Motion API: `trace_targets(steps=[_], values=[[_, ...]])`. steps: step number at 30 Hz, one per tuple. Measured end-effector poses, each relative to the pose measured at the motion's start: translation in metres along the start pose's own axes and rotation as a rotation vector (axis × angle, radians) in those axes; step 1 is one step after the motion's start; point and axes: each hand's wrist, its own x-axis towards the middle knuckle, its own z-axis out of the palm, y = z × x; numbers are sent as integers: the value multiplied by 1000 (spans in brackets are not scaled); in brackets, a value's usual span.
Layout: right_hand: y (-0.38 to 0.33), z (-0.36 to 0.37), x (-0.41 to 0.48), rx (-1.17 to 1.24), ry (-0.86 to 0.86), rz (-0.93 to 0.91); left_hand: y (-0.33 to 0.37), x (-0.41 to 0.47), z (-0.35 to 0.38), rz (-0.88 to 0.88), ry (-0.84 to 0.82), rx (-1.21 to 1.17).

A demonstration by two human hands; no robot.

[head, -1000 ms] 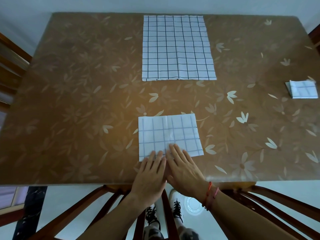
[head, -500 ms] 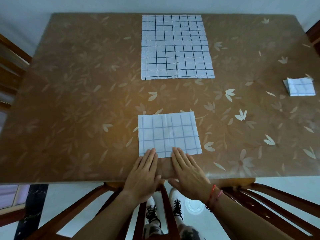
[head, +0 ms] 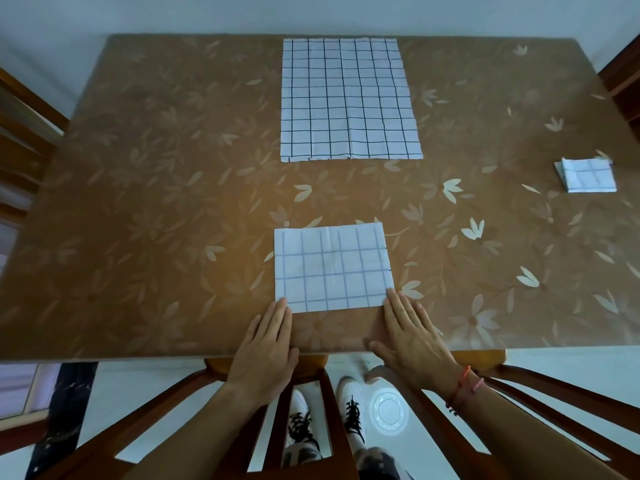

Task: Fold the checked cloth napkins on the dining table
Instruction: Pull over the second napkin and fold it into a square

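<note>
Careful: your left hand (head: pixel 266 344) and right hand (head: pixel 412 337) lie flat, fingers (head: pixel 282 306) straight and gripping nothing, barely pinning the half-folded napkin (head: pixel 332 268) by the table's (head: pixel 156 202) near edge, so an uneven lift could skew its layers.

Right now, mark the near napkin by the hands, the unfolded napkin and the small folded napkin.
near napkin (head: pixel 332 268): head view, middle of its top layer.
unfolded napkin (head: pixel 348 98): head view, centre of the cloth.
small folded napkin (head: pixel 588 176): head view, middle of its top face.
</note>
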Motion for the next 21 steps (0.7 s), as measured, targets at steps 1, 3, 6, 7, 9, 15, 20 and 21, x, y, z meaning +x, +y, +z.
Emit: trace_targets(steps=[1, 3, 6, 7, 9, 15, 20, 21], values=[[0, -5, 1, 51, -24, 7, 3, 2, -3, -13, 7, -11], [0, -15, 6, 163, -16, 14, 9, 10, -12, -22, 35, -42], [4, -30, 18, 322, 63, 45, 22, 24, -21, 24, 73, -93], [4, -36, 22, 393, 93, 52, 27, 29, -24, 45, 66, -109], [6, -43, 32, 535, 134, 95, 38, 38, -28, 73, 17, -126], [13, -67, 58, 950, 116, 536, 47, 46, -25, 43, -90, -84], [30, -66, 77, 1146, 47, 652, 47, 44, -22, 34, -90, -103], [29, -68, 78, 1161, 40, 668, 47, 44, -22, 32, -87, -104]])
